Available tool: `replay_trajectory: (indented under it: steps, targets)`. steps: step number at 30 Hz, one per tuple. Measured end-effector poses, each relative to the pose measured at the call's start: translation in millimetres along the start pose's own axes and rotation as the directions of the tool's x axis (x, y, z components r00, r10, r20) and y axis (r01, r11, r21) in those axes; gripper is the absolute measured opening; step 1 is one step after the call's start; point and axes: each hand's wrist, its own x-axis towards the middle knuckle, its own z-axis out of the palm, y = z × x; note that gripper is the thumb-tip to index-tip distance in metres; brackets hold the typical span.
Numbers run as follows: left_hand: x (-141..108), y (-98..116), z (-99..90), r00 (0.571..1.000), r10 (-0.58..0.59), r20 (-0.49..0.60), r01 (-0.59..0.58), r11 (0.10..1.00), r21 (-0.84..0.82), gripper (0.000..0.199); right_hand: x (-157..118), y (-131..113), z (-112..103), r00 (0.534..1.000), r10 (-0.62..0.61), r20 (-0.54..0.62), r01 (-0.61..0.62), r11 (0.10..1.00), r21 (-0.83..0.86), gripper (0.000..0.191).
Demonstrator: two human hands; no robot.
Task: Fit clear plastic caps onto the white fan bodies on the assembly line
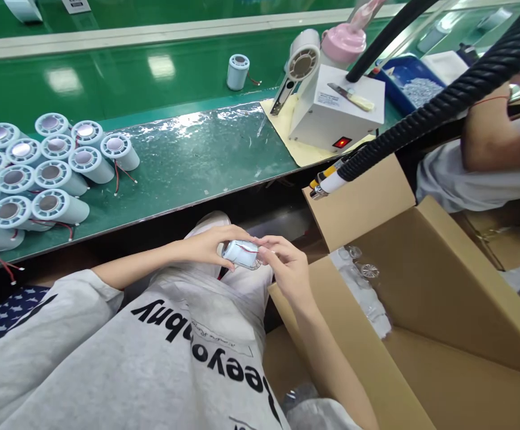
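I see both hands low at centre, just above the lap — my left hand [208, 245] and right hand [286, 266] together grasp a small white cylinder [242, 253] with a red wire, fingers closed around its ends. At nine o'clock a cluster of similar cylinders [40, 173] lies on the green bench [197, 155]. At four o'clock an open cardboard box [443, 310] holds clear plastic parts; a white machine [335, 110] sits at one o'clock.

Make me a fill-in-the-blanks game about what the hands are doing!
1. Both hands hold one small white ____ over the lap.
2. A thin ____ wire runs across it.
3. More of them lie grouped on the ____ bench.
4. The cardboard box beside the right hand stands ____.

Missing words: cylinder, red, green, open
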Motion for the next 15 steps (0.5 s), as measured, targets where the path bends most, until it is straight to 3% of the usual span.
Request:
replay_trajectory:
  steps: [3,5,8,11,15]
  targets:
    - [-1,6,3.1,0.996,-0.089,-0.017,0.086,0.988,-0.125,0.069,-1,3,-5,0.999,-0.025,0.034,0.021,0.995,0.099,0.026]
    - [-3,11,5.4,0.982,-0.178,-0.061,0.156,0.950,-0.270,0.071,-4,6,-8,0.987,-0.130,0.099,0.127,0.991,0.033,0.009]
    - [-5,18,6.8,0.967,-0.251,-0.050,0.206,0.880,-0.428,0.070,-11,8,-11,0.940,-0.303,0.160,0.325,0.935,-0.141,0.037]
    - [-8,25,4.6,0.973,-0.230,-0.002,0.207,0.882,-0.424,0.073,-19,9,-13,0.918,-0.356,0.176,0.384,0.910,-0.157,0.039]
    - [-12,32,-0.1,0.988,-0.156,0.015,0.151,0.927,-0.344,0.074,-24,6,-16,0.937,-0.287,0.197,0.310,0.945,-0.100,0.040]
